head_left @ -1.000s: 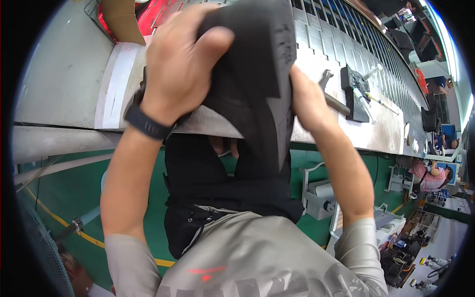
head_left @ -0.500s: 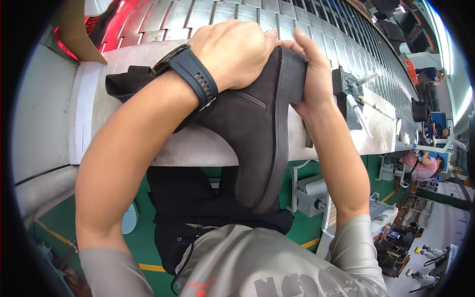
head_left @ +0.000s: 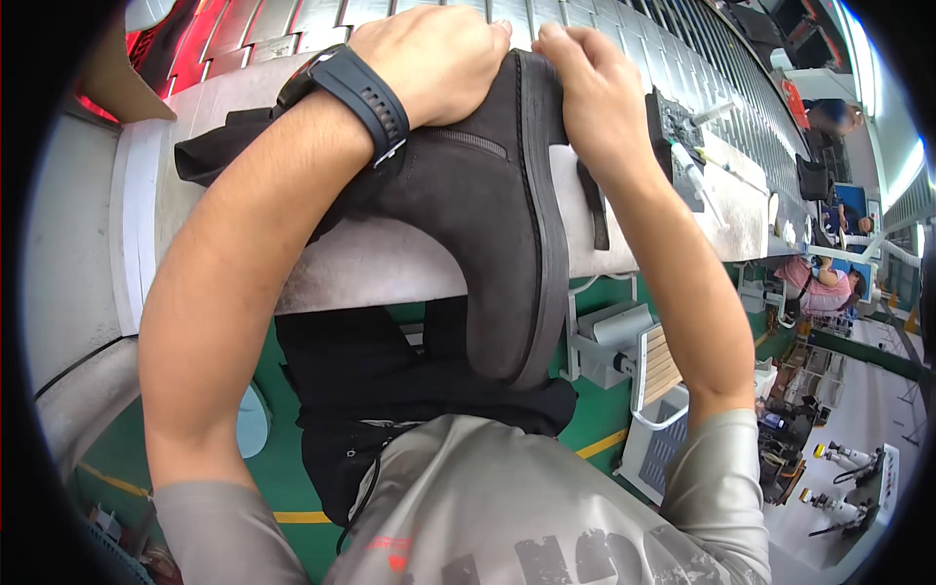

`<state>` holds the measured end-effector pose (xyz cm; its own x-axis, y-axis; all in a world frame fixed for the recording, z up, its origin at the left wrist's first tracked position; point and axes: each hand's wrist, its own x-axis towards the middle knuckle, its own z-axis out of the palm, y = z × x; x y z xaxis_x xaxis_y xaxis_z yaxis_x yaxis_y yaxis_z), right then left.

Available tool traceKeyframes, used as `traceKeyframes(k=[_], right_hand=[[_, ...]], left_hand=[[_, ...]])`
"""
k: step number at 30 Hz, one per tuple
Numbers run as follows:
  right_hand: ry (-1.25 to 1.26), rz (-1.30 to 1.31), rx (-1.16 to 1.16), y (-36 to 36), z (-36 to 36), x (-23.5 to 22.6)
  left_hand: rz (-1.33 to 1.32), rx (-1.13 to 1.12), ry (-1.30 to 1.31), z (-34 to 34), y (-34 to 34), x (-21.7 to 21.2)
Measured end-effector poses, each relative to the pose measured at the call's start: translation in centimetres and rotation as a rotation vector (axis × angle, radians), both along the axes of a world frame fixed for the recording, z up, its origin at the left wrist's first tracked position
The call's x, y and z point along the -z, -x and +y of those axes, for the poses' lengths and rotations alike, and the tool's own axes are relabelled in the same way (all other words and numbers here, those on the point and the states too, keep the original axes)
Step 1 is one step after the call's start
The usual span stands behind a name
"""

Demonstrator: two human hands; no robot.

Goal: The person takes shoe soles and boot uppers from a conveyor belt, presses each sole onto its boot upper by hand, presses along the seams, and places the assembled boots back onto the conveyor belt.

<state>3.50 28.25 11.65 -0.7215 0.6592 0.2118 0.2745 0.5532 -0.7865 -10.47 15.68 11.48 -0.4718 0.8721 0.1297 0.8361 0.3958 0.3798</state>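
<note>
A dark grey-brown ankle boot (head_left: 468,214) with a side zip lies on its side across the bench edge. Its toe points toward me and its sole faces right. My left hand (head_left: 434,63), with a black watch on the wrist, is closed over the back of the boot near the heel; most of its fingers are hidden. Just right of the heel, my right hand (head_left: 600,102) has its fingers curled, thumb and forefinger together. Whatever they pinch is too small to make out. A dark strap (head_left: 593,205) lies on the bench beside the sole.
The pale bench top (head_left: 390,268) borders a metal slatted conveyor (head_left: 409,8). Right of my right forearm are a black block (head_left: 673,127) and white tube-like tools (head_left: 694,180). A cardboard flap (head_left: 117,78) stands at left. Other people work far right, including one in pink (head_left: 824,288).
My right hand has come off the heel and its fingers have curled above it. The boot, both hands and the bench appear slightly higher and further left in the picture.
</note>
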Motion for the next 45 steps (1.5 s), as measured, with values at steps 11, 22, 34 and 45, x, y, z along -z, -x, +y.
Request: traceKeyframes(k=[11, 22, 34, 45], right_hand=[[0.833, 0.266, -0.092, -14.4, -14.9, -1.0], [0.011, -0.175, -0.201, -13.4, -14.2, -0.4], [0.721, 0.953, -0.108, -6.8, -6.5, 3.3], [0.581, 0.465, -0.29, -7.8, -5.0, 2.5]], left_hand=[[0.11, 0.171, 0.004, 0.4, 0.1, 0.8], [0.076, 0.175, -0.054, -0.8, 0.5, 0.0], [0.193, 0.54, -0.285, -11.5, -10.8, 2.1], [0.14, 0.317, -0.476, -9.7, -13.5, 4.9]])
